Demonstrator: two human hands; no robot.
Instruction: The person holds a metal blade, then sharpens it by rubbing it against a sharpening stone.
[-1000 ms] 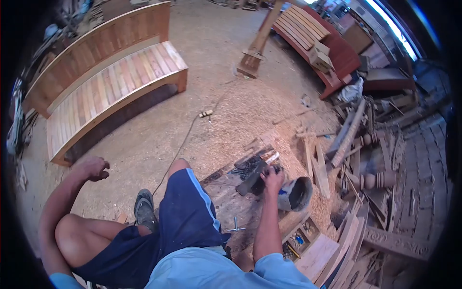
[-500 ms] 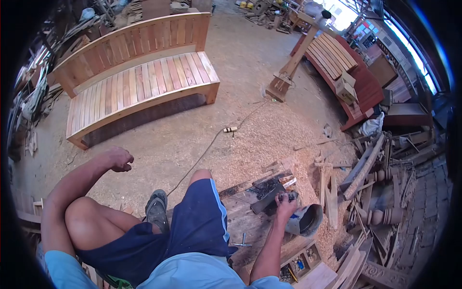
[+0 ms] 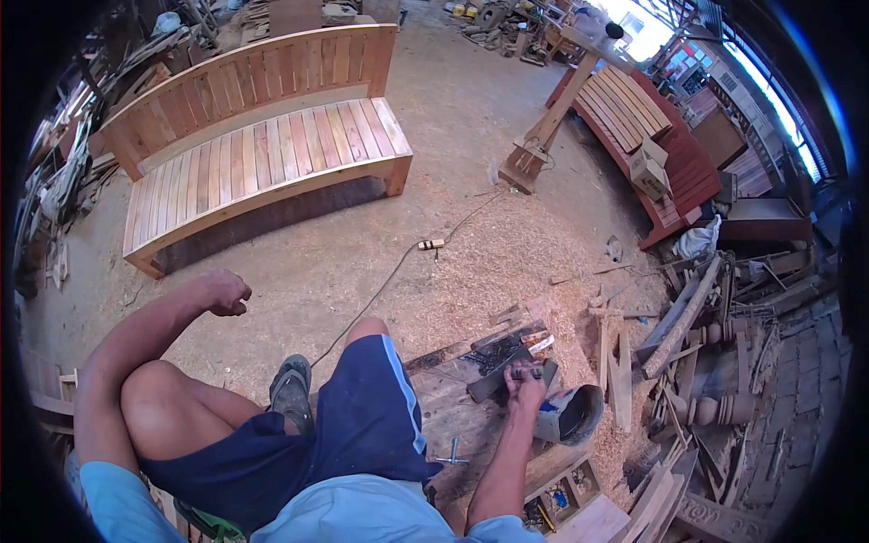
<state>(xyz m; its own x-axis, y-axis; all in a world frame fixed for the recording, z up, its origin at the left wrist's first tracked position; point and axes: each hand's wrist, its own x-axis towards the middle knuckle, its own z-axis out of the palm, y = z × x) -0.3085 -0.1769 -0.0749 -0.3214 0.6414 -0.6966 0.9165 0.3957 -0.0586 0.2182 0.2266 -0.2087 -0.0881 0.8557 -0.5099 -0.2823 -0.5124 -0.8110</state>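
My right hand (image 3: 525, 391) is closed around a small dark object (image 3: 549, 369) whose kind I cannot make out. It is over a long dark block (image 3: 491, 385) on a worn wooden board (image 3: 453, 398). Just right of the hand stands an open bucket (image 3: 593, 412) with dark contents. My left hand (image 3: 226, 292) hangs in front of my bent knee, its fingers curled with nothing visible in them. Between my leg and right forearm lies a metal T-shaped tool (image 3: 454, 454).
A slatted wooden bench (image 3: 272, 158) stands ahead on the left, a reddish bench (image 3: 674, 172) at the right. A cord (image 3: 385, 285) crosses the shavings-strewn floor. A compartmented wooden tray (image 3: 566, 496) lies near my right elbow, with scrap wood (image 3: 625, 371) beyond the bucket.
My right hand has shifted slightly left and down along the dark block, still holding the small dark object. The left hand has barely moved.
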